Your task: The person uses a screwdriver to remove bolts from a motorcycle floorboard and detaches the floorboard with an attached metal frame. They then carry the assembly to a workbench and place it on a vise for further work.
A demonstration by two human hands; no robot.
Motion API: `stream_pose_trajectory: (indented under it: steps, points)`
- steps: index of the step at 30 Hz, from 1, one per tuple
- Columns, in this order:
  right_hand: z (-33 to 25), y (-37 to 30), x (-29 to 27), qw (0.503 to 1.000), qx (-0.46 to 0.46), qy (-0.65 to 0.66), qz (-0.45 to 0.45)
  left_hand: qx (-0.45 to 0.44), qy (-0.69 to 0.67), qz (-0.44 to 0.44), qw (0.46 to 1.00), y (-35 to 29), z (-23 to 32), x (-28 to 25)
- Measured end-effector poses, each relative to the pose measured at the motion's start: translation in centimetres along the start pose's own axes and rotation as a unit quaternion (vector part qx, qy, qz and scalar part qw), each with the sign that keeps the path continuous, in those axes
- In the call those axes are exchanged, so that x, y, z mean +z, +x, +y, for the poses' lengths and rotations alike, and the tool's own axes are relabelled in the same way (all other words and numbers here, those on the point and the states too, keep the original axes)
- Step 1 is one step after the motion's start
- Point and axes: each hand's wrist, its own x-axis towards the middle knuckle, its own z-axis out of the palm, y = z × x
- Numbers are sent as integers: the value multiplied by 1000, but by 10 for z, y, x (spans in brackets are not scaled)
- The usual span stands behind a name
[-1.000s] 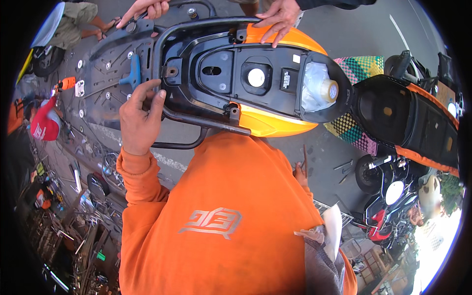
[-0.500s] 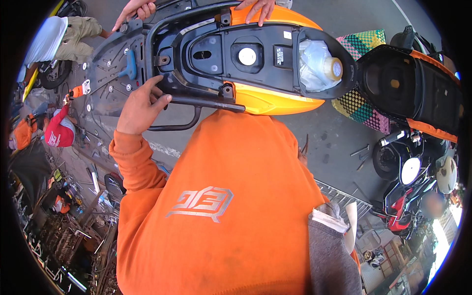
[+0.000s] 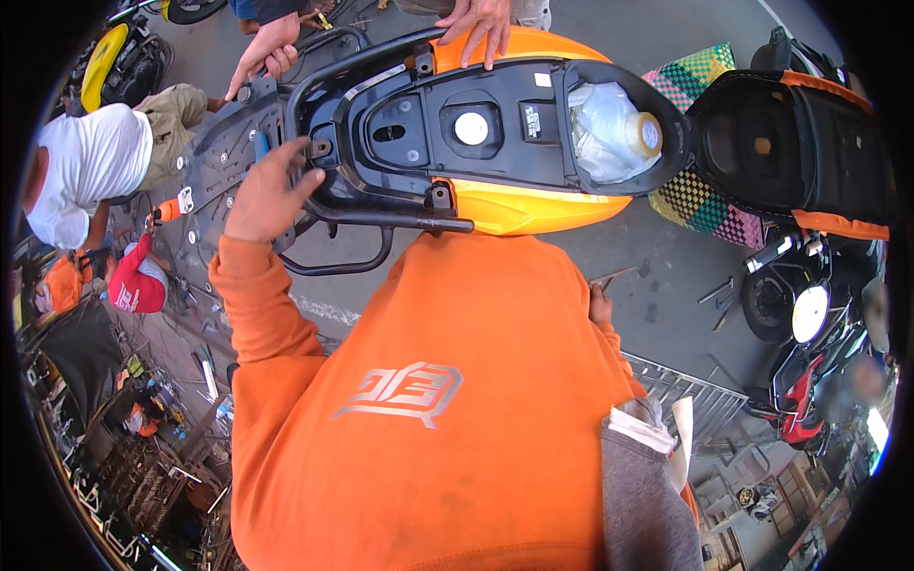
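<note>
Up at the left of centre, the left hand (image 3: pixel 269 193) reaches in with its thumb and fingers apart, closed on nothing, the fingertips right by a bracket with a hole (image 3: pixel 321 148) on the black tubular frame (image 3: pixel 390 223); whether they touch it, I cannot tell. That frame runs around the tail of the motorcycle body (image 3: pixel 557 109), which fills the upper middle, its orange side panel (image 3: pixel 533 206) bright along the lower edge. A white round cap (image 3: pixel 471 128) sits midway along, and farther right a plastic-wrapped bundle (image 3: pixel 609 138) lies in the well.

Over to the right of centre, the right hand (image 3: pixel 600 305) shows just past the sweatshirt (image 3: pixel 457 457), partly hidden by it, closed around a thin brown tool (image 3: pixel 614 276) that slants up and to the right.

Along the top edge, a co-worker's hand (image 3: pixel 479 27) rests fingers-down on the upper orange panel, and another hand (image 3: pixel 265 52) points a finger onto the black plate (image 3: pixel 219 147) at upper left. The raised seat (image 3: pixel 762 143) stands at upper right, and the checkered mat (image 3: pixel 706 207) shows beneath.
</note>
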Motion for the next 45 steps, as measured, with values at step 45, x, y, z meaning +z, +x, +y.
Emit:
stream_pose_trajectory:
  steps: [45]
  points:
    - [90,-96,74,995,97,8,-31,99,-14,93,991,123,-79,-33]
